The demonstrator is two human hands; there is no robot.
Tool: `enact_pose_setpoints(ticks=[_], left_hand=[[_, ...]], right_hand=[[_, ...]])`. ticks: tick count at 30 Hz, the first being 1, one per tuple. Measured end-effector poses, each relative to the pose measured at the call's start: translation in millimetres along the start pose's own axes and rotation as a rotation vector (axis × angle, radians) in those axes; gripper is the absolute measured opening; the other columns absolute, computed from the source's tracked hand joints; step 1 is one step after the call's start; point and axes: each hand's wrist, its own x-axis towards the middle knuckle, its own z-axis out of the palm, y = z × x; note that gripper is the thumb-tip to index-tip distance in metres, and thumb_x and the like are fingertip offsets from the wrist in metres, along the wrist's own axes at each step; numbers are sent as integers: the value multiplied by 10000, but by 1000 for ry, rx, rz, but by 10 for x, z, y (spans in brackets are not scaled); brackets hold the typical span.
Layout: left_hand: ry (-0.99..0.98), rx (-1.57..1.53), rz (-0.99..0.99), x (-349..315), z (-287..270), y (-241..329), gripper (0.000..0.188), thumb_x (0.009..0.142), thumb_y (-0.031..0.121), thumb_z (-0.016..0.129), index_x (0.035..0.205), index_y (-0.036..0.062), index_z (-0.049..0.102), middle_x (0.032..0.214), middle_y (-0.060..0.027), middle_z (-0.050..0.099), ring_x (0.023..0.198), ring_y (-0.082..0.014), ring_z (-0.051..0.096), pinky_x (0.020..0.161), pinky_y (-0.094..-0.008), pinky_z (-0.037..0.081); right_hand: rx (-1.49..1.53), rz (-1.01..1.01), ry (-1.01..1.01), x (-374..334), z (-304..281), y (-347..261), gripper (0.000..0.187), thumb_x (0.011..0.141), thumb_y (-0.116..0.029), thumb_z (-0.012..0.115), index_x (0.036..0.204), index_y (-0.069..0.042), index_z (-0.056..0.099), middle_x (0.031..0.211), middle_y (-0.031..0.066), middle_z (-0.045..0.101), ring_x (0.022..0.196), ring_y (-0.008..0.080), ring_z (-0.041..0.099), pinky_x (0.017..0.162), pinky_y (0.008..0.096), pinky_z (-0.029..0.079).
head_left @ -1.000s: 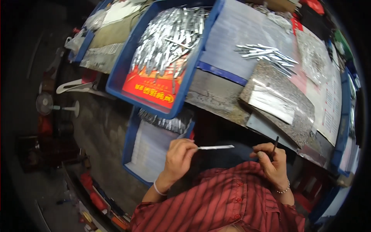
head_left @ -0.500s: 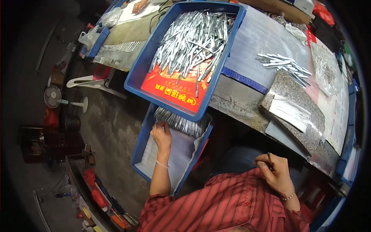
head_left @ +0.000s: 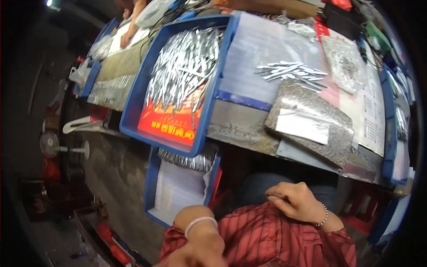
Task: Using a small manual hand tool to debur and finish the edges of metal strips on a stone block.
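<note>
Your left hand (head_left: 198, 251) was blurred, your right hand (head_left: 296, 200) curled beside your striped shirt (head_left: 249, 229); I couldn't tell either grip's state.

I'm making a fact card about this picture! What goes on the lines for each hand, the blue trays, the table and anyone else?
Left hand: low in view, blurred; can't tell if it holds anything
Right hand: bent, before a red striped shirt; no held thing visible
Upper blue tray: heap of silver strips, red printed sheet
Lower blue tray: row of thin strips, pale lining
Table: small strip pile, speckled slab with something white
Someone else: another person's hand, upper left
</note>
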Motion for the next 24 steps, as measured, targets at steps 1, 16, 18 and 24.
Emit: enact_pose_setpoints(ticks=[1,16,18,24], left_hand=[[-19,87,326,185,46,-223,235,973,116,572,1203,71,574,1194,-49,535,942,-142,571,723,-260,494],[-278,606,18,506,301,-816,59,951,138,594,935,84,613,916,-73,571,888,-197,579,729,-324,477],[-641,168,240,1027,-79,-1127,105,949,75,576,901,22,652,863,-71,583,775,-176,566,685,-278,451],[-332,1519,-426,1514,-1475,-2314,192,807,11,670,999,8,659,945,-140,635,859,-261,615,783,-331,484]], right_hand=[[-18,-14,20,-42,7,39,140,856,-55,657,991,-20,677,825,108,688,708,250,699,612,300,550],[104,-10,127,-449,-502,334,177,896,-135,655,1038,-31,656,865,114,681,724,283,683,619,341,541],[110,-59,162,-454,-541,367,166,894,-131,656,1029,-34,656,873,119,676,727,293,678,625,349,540],[111,-24,161,-597,-634,513,150,910,-155,637,994,-31,648,864,131,672,740,312,672,631,355,540]])
